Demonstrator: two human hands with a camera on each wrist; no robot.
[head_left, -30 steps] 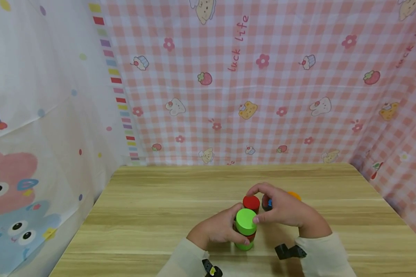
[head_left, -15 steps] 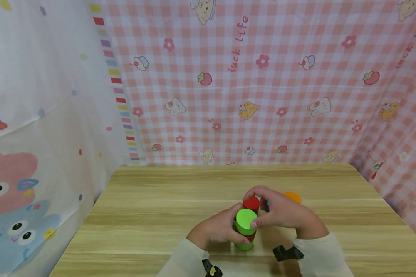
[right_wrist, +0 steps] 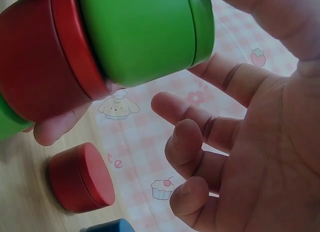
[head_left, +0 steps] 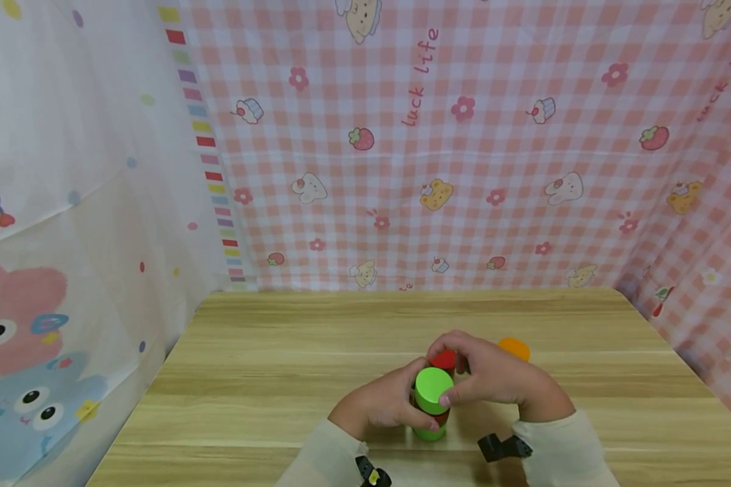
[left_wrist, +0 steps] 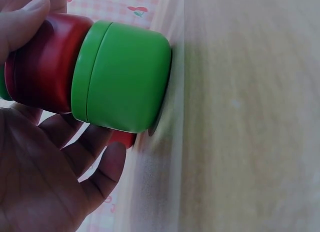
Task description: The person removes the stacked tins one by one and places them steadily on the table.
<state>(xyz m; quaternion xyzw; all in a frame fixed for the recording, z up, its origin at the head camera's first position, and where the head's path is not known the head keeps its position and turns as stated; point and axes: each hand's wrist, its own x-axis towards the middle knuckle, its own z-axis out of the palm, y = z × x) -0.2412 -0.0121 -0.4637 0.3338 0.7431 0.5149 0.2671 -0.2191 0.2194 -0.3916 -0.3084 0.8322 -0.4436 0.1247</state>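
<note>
Three lidded round jars stand in a stack: a green jar (left_wrist: pixel 125 74) on the table, a red jar (left_wrist: pixel 50 64) above it, another green jar (head_left: pixel 434 391) on top. My left hand (head_left: pixel 385 400) grips the stack around its middle, thumb in front, fingers behind the red jar. With thumb and index finger, my right hand (head_left: pixel 496 372) pinches the top green jar near its lid. Its other fingers (right_wrist: pixel 185 142) are bent and hold nothing. Behind the stack stands a separate red jar (head_left: pixel 444 360), partly covered by the right hand.
An orange-topped round piece (head_left: pixel 514 349) stands beyond the right hand. A blue jar (right_wrist: pixel 112 226) shows at the lower edge of the right wrist view. Wood-grain tabletop (head_left: pixel 268 379) extends around, with a checked cloth (head_left: pixel 402 223) hanging behind.
My right hand has shifted slightly left and nearer, its thumb sliding round the front of the top green jar. The blue jar is now hidden from the head view. My left hand keeps its place.
</note>
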